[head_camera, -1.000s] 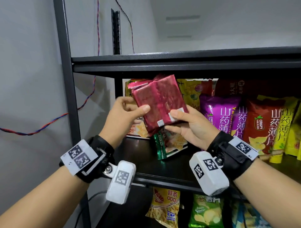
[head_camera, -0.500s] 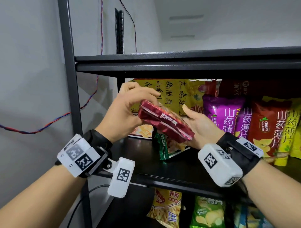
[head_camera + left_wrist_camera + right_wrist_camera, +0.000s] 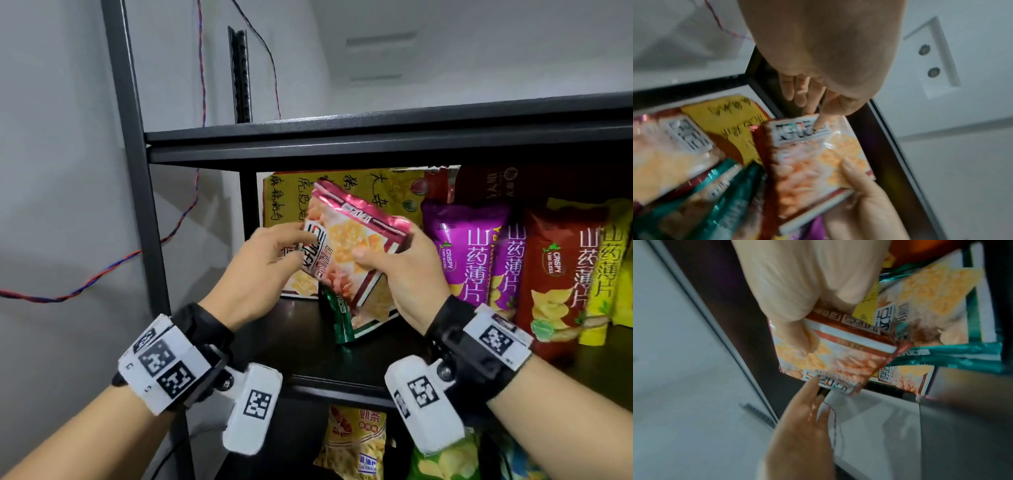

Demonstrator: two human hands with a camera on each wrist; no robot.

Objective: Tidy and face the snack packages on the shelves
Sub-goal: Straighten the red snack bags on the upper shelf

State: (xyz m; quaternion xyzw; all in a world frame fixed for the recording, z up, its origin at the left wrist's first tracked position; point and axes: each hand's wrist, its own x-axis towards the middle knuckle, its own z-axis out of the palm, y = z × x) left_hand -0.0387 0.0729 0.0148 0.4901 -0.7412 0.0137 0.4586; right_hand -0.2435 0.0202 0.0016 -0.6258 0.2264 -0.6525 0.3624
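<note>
A red-edged snack pack point(image 3: 346, 240) is held up in front of the middle shelf, tilted, its printed front towards me. My right hand point(image 3: 387, 270) grips its right side, thumb on the front and fingers behind. My left hand point(image 3: 294, 246) touches the pack's left edge with nearly straight fingers. In the left wrist view a fingertip of the left hand point(image 3: 813, 104) lies on the label of the pack point(image 3: 813, 162). The right wrist view shows the right hand point(image 3: 797, 331) pinching the pack point(image 3: 838, 356).
Below the held pack a green pack point(image 3: 337, 315) and a similar red-edged pack point(image 3: 371, 308) lean on the dark shelf board point(image 3: 294, 346). A big yellow bag point(image 3: 294, 185) stands at the back. Purple point(image 3: 466, 246) and red point(image 3: 561, 270) yam-crisp bags stand to the right. The frame post point(image 3: 130, 171) is at left.
The pack has been turned from its plain back, through edge-on, to its printed front. My left hand went from gripping it to touching its left edge; the right thumb came onto the front.
</note>
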